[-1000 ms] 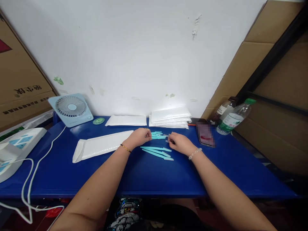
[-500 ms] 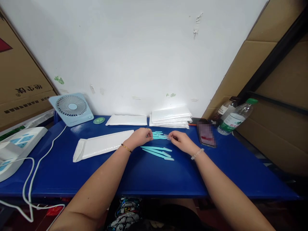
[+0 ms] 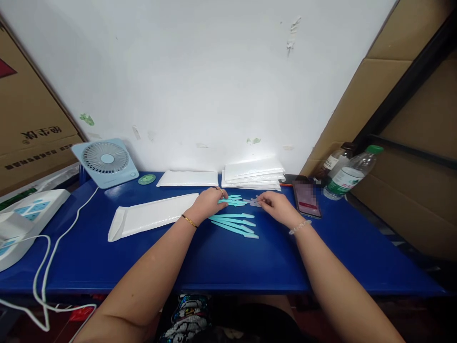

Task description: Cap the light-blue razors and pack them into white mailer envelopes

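Note:
My left hand (image 3: 210, 202) is closed on the left end of a bunch of teal sticks (image 3: 235, 201) in the middle of the blue table. At their right end, my right hand (image 3: 276, 204) pinches a small clear piece (image 3: 253, 202), one of a few lying there. Several teal sticks with pale blade-like tips (image 3: 237, 224) lie fanned out just in front of the hands. Left of my left hand is a long white padded envelope (image 3: 150, 216), its near-left end folded.
White envelopes are stacked (image 3: 253, 174) by the wall, with another envelope (image 3: 189, 178) beside them. A blue fan (image 3: 107, 162), a power strip (image 3: 32, 219) and cables are left. On the right are a phone (image 3: 307, 197) and two bottles (image 3: 348, 178).
My right hand has moved slightly right, away from the bunch. One more teal stick now lies at the back of the fanned group, and the clear pieces show more plainly.

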The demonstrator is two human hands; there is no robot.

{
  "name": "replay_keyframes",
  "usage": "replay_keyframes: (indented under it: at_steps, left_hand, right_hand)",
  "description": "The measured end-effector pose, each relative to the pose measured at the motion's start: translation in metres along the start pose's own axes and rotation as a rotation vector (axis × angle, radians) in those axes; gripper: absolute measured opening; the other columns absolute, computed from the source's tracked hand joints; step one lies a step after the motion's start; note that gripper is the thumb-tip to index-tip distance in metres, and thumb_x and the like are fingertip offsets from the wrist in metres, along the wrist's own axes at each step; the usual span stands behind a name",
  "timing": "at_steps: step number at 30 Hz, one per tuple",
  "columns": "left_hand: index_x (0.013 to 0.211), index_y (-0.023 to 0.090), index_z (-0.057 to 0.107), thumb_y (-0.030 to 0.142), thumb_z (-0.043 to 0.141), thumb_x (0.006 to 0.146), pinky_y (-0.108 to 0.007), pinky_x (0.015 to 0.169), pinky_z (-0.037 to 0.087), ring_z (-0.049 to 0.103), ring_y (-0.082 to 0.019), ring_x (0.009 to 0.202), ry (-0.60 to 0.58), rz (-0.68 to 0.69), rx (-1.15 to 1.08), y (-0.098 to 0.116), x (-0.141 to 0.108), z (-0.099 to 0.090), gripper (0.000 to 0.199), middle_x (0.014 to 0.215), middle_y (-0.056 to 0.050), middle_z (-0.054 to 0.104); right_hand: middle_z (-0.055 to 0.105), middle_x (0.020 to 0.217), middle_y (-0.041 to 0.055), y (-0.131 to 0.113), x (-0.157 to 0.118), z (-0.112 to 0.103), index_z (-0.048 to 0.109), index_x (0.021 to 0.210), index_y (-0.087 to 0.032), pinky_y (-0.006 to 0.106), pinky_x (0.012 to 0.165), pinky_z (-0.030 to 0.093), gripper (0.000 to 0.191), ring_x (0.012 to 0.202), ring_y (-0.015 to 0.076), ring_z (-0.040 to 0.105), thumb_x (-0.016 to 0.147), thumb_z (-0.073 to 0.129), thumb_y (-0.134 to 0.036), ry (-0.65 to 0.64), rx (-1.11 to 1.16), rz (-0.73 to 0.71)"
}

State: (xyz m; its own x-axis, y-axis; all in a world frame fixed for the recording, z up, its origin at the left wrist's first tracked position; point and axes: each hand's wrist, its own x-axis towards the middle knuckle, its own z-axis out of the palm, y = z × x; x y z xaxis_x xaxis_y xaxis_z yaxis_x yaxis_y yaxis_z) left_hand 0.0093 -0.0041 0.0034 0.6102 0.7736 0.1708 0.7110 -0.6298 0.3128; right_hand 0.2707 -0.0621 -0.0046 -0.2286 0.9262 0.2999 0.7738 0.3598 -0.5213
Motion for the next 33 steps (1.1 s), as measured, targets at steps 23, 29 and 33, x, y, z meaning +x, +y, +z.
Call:
replay_keyframes:
  at_steps: [23, 29, 33]
  left_hand:
    - [0.081, 0.018, 0.069, 0.022, 0.049, 0.083, -0.027, 0.079, 0.045, 0.059, -0.019, 0.088, 0.05, 0.011, 0.05, -0.005, 0.005, 0.003, 0.021, 0.091, -0.007, 0.065]
    - [0.08, 0.019, 0.068, 0.022, 0.049, 0.083, -0.027, 0.076, 0.045, 0.059, -0.018, 0.085, 0.06, 0.03, 0.038, -0.002, 0.005, 0.003, 0.019, 0.089, -0.005, 0.065]
    - [0.08, 0.019, 0.068, 0.023, 0.049, 0.083, -0.026, 0.075, 0.045, 0.059, -0.018, 0.086, 0.063, 0.046, 0.024, 0.002, 0.005, 0.003, 0.019, 0.088, -0.005, 0.065]
  right_hand:
    - [0.058, 0.088, 0.0052, 0.009, 0.004, 0.012, 0.062, 0.082, -0.019, 0.027, 0.066, 0.043, 0.017, 0.072, 0.0153, 0.056, 0.088, 0.048, -0.025, -0.015, -0.124, -0.041]
    - [0.058, 0.087, 0.0045, 0.004, 0.005, 0.014, 0.063, 0.081, -0.019, 0.027, 0.065, 0.043, 0.016, 0.072, 0.0149, 0.056, 0.088, 0.05, -0.026, -0.026, -0.083, -0.049]
    - [0.058, 0.085, 0.0039, -0.001, 0.005, 0.015, 0.064, 0.08, -0.019, 0.025, 0.063, 0.042, 0.015, 0.07, 0.0138, 0.055, 0.087, 0.051, -0.024, -0.049, -0.034, -0.072]
